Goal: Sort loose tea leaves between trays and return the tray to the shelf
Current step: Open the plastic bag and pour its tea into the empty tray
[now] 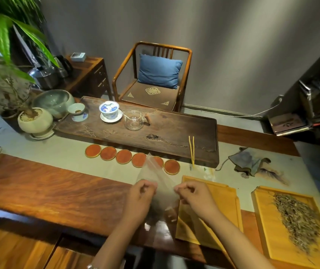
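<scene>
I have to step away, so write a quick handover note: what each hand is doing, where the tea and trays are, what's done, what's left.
Left hand and right hand: both pinch a clear plastic bag, held up over the table edge.
Empty yellow tray: on the table, right of the bag.
Second yellow tray: far right, holding the pile of loose tea leaves.
Done: cannot tell.
Left: sort the leaves between the trays, then put the tray back on the shelf.

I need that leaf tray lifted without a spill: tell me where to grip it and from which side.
Grip the raised rims of the yellow tray on its two long sides, coming from above with both hands. The tea leaves lie loose down the middle, so keep it level.
</scene>
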`<state>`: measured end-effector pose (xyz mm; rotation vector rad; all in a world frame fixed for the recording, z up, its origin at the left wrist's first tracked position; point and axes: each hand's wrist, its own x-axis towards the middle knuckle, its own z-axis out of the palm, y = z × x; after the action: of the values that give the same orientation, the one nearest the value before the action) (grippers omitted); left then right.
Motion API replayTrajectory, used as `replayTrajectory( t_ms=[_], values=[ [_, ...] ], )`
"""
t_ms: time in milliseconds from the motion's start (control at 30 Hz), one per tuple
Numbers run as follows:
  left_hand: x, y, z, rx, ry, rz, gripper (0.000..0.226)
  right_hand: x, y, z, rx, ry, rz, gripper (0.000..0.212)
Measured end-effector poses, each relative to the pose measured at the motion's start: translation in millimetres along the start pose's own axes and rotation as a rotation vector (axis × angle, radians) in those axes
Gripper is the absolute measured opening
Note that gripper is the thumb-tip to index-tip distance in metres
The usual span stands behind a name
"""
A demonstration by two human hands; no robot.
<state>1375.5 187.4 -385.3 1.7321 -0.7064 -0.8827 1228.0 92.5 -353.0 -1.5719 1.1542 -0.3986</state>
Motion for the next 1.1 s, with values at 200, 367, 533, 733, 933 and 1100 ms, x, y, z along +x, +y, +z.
replayTrajectory(
  t_ms=[200,367,533,733,933,1100],
  values=[
    [8,12,19,0.118,0.035,-0.084,0.041,-13,-1,17,-0.025,0.023,-0.075,0.014],
    [11,8,16,0.078,0.024,-0.009,0.035,-18,-5,26,0.133,0.029,-0.022,0.009],
    [8,4,10,-0.002,-0.060,0.016,0.039,-20,-1,32,0.335,-0.105,0.109,0.024],
    [6,6,-1,0.024,-0.272,0.025,0.034,-3,-1,37,0.131,-0.184,-0.013,0.035],
    [8,6,-7,0.029,-0.306,0.000,0.042,9,1,40,-0.028,-0.149,-0.147,0.028],
    [14,11,0,0.207,-0.269,0.068,0.038,13,5,40,-0.155,0.023,-0.212,0.033]
  ],
)
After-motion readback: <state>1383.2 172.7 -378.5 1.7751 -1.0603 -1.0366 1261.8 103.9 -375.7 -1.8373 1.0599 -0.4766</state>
